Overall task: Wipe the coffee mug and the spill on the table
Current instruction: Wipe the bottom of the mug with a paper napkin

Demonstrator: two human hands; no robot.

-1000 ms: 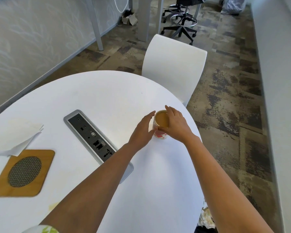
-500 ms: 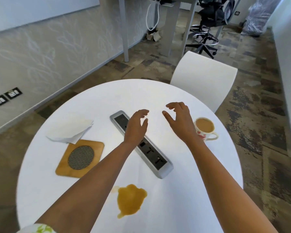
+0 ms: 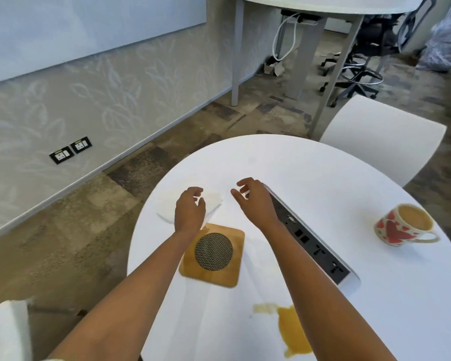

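We judge the task barely begun. The spill [image 3: 293,332], a tan puddle with a paler smear at its left, lies unwiped near our edge of the white round worktop [image 3: 310,162], partly hidden by the right forearm. The coffee mug [image 3: 401,225], heart-patterned and near full, stands well to the right, close to the worktop's right rim, handle pointing toward us and right; we see no cloth on it.

Both hands are empty. The left hand [image 3: 189,213] hovers with fingers loosely curled directly over the white napkins [image 3: 214,200]; whether it touches them we cannot tell. The right hand [image 3: 254,200] hangs spread and half-curled just beside the napkins, over the far end of the power strip [image 3: 315,241].

Left to do, as we read it: pick up a napkin, wipe the mug, wipe the spill.

Room: the napkins sit close to the worktop's left rim, and the wooden coaster [image 3: 214,254] lies just in front of them. The power strip runs diagonally between napkins and mug, a raised ridge to clear. The spill lies in open worktop. A white chair [image 3: 383,142] stands beyond the far-right rim.
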